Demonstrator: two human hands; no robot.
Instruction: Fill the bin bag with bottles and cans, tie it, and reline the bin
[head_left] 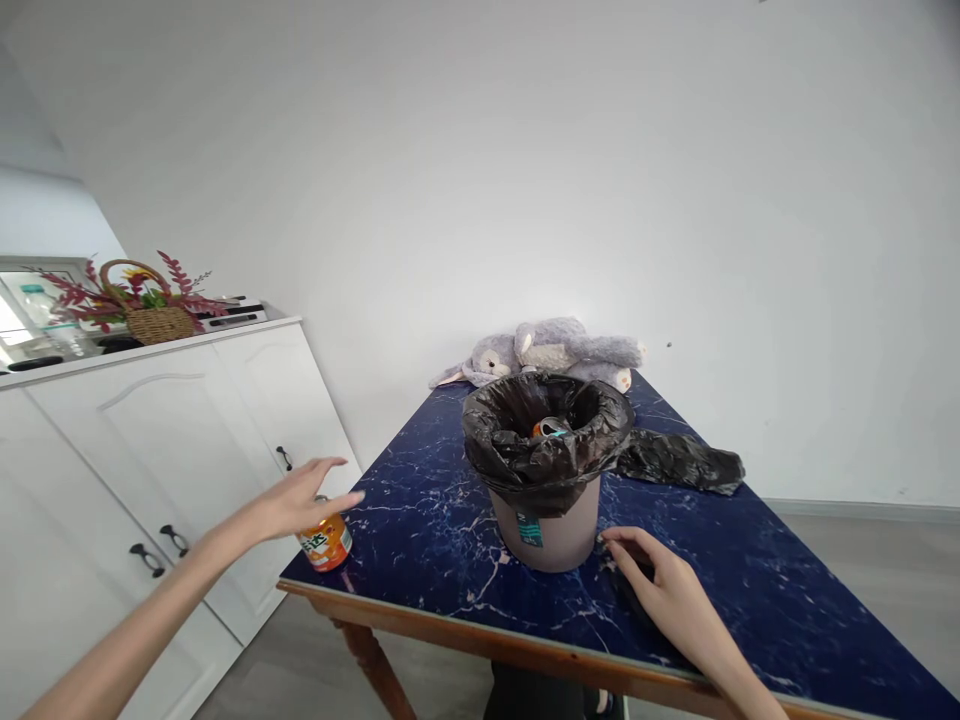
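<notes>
My left hand (304, 500) is open above an orange drink can (326, 545), with thumb and fingers spread. The can stands upright at the table's near left corner, its top partly covered by that hand. On the tabletop just right of the grey-beige bin (555, 535) rests my right hand (664, 590). Its fingers are curled, with thumb and index tips close together; whether anything is between them is hidden. A black plastic bag (525, 465) lines the bin and folds over its rim. Inside, another can (551, 427) shows its top.
The blue marbled table (435, 540) has a wooden edge. Behind the bin lies a grey plush rabbit (555, 350); to its right is a crumpled black bag (682, 462). White cabinets (165, 430) at left carry a flower basket (160, 323) and a plastic bottle (64, 330).
</notes>
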